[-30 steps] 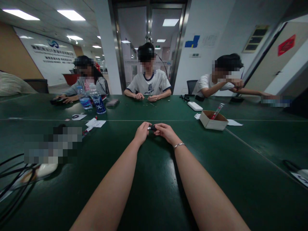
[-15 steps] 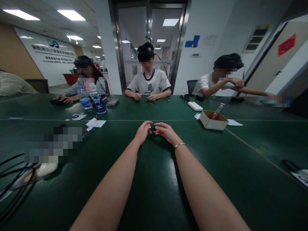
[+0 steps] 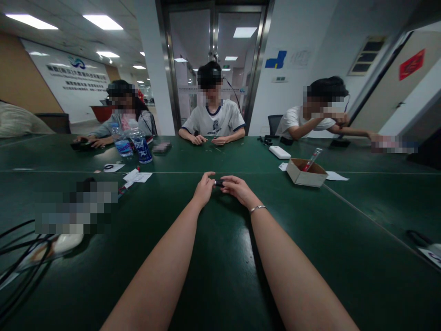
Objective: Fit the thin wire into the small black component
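My left hand and my right hand meet over the dark green table, both arms stretched forward. Between their fingertips they pinch a small dark object with a pale end; it is too small to name. Both hands have their fingers curled round it. A thin bracelet sits on my right wrist.
A small open cardboard box with a red-tipped tube stands at the right. Two water bottles and paper slips lie at the left, black cables at the near left. Three people sit across the table.
My hands have stayed almost in place, with only slight finger shifts on the small object. The person at the far right has moved an arm a little.
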Demonstrator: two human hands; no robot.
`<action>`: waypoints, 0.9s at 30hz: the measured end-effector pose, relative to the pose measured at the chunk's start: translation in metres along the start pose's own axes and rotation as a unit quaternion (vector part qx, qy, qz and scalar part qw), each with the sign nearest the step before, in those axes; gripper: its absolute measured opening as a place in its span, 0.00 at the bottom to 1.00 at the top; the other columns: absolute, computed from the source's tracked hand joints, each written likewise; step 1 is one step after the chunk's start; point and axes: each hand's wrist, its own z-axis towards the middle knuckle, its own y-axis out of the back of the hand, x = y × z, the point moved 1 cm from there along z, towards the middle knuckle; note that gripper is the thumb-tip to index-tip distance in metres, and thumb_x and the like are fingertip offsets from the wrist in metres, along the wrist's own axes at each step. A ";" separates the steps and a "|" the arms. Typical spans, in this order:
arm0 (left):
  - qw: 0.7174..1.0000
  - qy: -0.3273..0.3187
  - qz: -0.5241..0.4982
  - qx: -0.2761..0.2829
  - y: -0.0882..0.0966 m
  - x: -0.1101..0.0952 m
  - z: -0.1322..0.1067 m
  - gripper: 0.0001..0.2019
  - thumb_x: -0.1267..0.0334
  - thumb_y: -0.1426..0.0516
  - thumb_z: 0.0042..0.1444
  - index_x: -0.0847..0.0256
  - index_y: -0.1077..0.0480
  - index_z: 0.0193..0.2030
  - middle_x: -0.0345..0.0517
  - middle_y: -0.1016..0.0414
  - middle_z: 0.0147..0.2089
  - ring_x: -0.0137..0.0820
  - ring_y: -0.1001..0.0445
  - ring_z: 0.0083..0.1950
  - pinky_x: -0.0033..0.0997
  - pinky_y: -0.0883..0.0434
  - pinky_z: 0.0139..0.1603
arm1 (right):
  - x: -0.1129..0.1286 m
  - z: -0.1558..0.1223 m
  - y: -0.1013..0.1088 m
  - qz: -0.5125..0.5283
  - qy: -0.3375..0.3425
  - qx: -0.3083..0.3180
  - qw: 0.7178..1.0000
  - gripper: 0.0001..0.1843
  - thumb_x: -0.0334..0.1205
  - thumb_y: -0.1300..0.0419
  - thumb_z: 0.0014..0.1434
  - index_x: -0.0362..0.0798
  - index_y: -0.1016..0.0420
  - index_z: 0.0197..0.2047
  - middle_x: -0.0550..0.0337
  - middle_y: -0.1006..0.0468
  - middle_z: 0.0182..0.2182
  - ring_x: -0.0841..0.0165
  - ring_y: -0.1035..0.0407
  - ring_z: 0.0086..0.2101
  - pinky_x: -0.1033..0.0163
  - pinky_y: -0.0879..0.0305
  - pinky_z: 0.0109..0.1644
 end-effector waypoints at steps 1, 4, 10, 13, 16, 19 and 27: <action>1.000 -0.002 -0.003 0.005 0.000 0.000 0.000 0.15 0.60 0.51 0.59 0.58 0.34 0.51 0.35 0.37 0.22 0.26 0.38 0.23 0.24 0.41 0.27 | 0.000 0.000 0.000 -0.002 -0.001 0.004 1.000 0.12 0.29 0.33 0.48 0.44 0.23 0.39 0.57 0.22 0.31 0.72 0.27 0.27 0.71 0.27 0.33; 1.000 -0.003 -0.014 0.020 0.000 0.000 0.000 0.15 0.58 0.53 0.61 0.60 0.32 0.49 0.35 0.40 0.20 0.27 0.39 0.22 0.25 0.41 0.26 | 0.000 0.000 0.000 -0.006 -0.001 0.009 1.000 0.13 0.30 0.32 0.48 0.45 0.23 0.39 0.57 0.22 0.32 0.72 0.27 0.28 0.70 0.27 0.33; 1.000 -0.012 0.003 0.020 0.000 -0.002 0.000 0.15 0.57 0.51 0.60 0.60 0.33 0.49 0.36 0.38 0.20 0.27 0.37 0.23 0.26 0.40 0.28 | 0.002 -0.002 -0.001 -0.006 0.000 0.008 1.000 0.12 0.29 0.33 0.48 0.45 0.23 0.38 0.58 0.22 0.30 0.72 0.27 0.28 0.71 0.28 0.33; 1.000 -0.008 -0.003 0.023 0.000 0.000 0.000 0.15 0.57 0.51 0.59 0.60 0.33 0.49 0.36 0.37 0.22 0.27 0.38 0.22 0.25 0.41 0.27 | 0.002 -0.001 -0.001 -0.007 -0.003 -0.001 1.000 0.11 0.29 0.33 0.48 0.45 0.23 0.38 0.58 0.22 0.30 0.73 0.27 0.27 0.71 0.28 0.33; 1.000 -0.011 -0.010 0.022 0.000 0.000 0.000 0.14 0.61 0.50 0.58 0.59 0.33 0.49 0.36 0.36 0.23 0.26 0.39 0.22 0.25 0.41 0.26 | 0.002 -0.001 -0.001 -0.008 -0.005 0.000 1.000 0.11 0.29 0.34 0.48 0.45 0.23 0.38 0.58 0.22 0.30 0.73 0.27 0.27 0.71 0.28 0.33; 1.000 -0.011 -0.010 0.018 0.000 0.001 0.000 0.14 0.58 0.51 0.59 0.61 0.33 0.48 0.36 0.39 0.21 0.26 0.38 0.22 0.25 0.42 0.25 | 0.002 -0.001 -0.001 -0.008 -0.003 0.005 1.000 0.11 0.29 0.33 0.48 0.45 0.23 0.38 0.58 0.22 0.31 0.73 0.27 0.27 0.71 0.28 0.33; 1.000 -0.006 0.010 0.005 0.000 0.000 0.000 0.14 0.58 0.52 0.60 0.59 0.34 0.49 0.36 0.37 0.22 0.27 0.37 0.24 0.25 0.41 0.27 | 0.002 -0.001 -0.001 -0.007 0.000 0.003 1.000 0.12 0.30 0.34 0.48 0.45 0.23 0.38 0.59 0.23 0.30 0.73 0.28 0.27 0.71 0.28 0.33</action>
